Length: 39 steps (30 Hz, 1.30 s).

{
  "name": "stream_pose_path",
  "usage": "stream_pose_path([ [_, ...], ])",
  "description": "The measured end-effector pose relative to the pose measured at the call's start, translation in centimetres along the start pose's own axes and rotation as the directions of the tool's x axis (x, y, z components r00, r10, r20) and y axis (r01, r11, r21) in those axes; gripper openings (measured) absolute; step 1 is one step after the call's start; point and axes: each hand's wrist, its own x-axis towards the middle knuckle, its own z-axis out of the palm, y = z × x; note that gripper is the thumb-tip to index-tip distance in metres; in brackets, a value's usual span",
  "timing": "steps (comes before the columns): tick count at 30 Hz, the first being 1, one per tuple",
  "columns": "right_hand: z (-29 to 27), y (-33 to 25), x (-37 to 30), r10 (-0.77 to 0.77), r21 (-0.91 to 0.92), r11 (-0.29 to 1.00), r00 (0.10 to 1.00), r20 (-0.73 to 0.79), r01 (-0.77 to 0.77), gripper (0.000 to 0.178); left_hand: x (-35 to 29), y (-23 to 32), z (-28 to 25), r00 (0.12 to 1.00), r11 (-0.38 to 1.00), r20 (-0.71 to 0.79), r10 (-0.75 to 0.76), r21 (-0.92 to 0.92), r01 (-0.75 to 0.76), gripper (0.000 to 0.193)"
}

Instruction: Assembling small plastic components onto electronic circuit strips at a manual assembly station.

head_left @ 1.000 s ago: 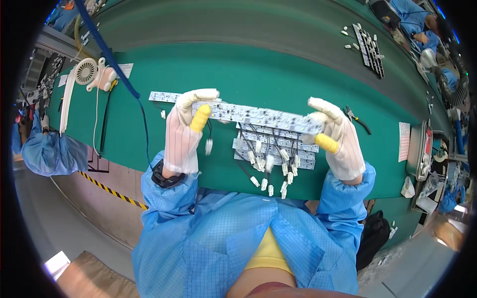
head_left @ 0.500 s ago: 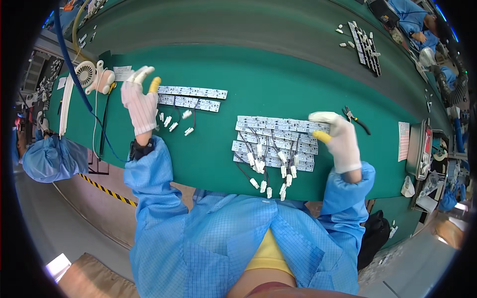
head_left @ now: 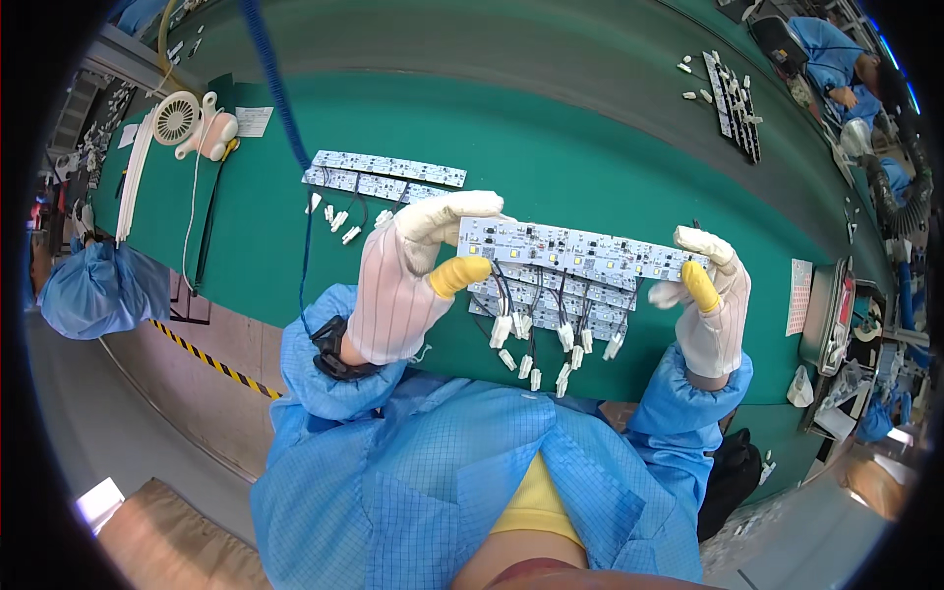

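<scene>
Between my two gloved hands, a long white LED circuit board strip point(head_left: 580, 250) is held up by its ends, above the bench. My left hand point(head_left: 425, 267), white glove with a yellow thumb cover, pinches its left end. My right hand point(head_left: 710, 295), gloved alike, pinches the right end. Below the raised strip lies a stack of similar LED strips point(head_left: 602, 295), partly covered by it, with dark wires and white connectors point(head_left: 526, 366) hanging toward me. Beyond my left hand lie two more strips point(head_left: 383, 171) with wires and white connectors, partly hidden by that hand.
Green matting covers the bench point(head_left: 393, 118). A small fan point(head_left: 179, 118) and a paper slip point(head_left: 254, 122) are at the far left. A blue coiled cord point(head_left: 273, 88) hangs near my left arm. More strips point(head_left: 732, 106) lie far right, and a metal tray point(head_left: 828, 313) stands at the right.
My left hand has come right and nearer from beside the two far strips to the stack. Both hands have taken the top strip by its ends and raised it.
</scene>
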Motion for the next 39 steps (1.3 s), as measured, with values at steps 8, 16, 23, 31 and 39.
stream_pose_path([
  [8, -2.2, -0.2, 0.0, -0.064, -0.213, 0.974, 0.994, 0.083, 0.081, 0.057, 0.6, -0.1, -1.0, 0.986, 0.862, 0.056, 0.158, 0.480, -0.165, 0.048],
  [16, -1.0, -1.0, -0.4, -0.064, -0.246, 0.966, 0.996, 0.065, 0.078, 0.062, 0.4, 0.1, -1.4, 0.979, 0.912, 0.025, 0.205, 0.358, -0.200, 0.043],
  [23, -0.6, -1.5, -0.6, -0.080, -0.225, 0.969, 0.993, 0.082, 0.097, 0.058, 0.5, 0.4, -2.0, 0.949, 0.839, 0.094, 0.300, 0.448, -0.309, 0.034],
  [31, 0.2, -2.1, -0.9, -0.039, -0.173, 0.983, 0.990, 0.136, 0.063, 0.044, -0.3, -0.8, -2.6, 0.964, 0.935, -0.100, 0.245, 0.288, -0.208, 0.038],
  [39, 0.4, -2.6, -0.9, 0.041, -0.107, 0.994, 0.981, 0.187, -0.021, 0.039, -0.2, -1.0, -2.8, 0.962, 0.944, -0.174, 0.210, 0.294, -0.153, 0.051],
])
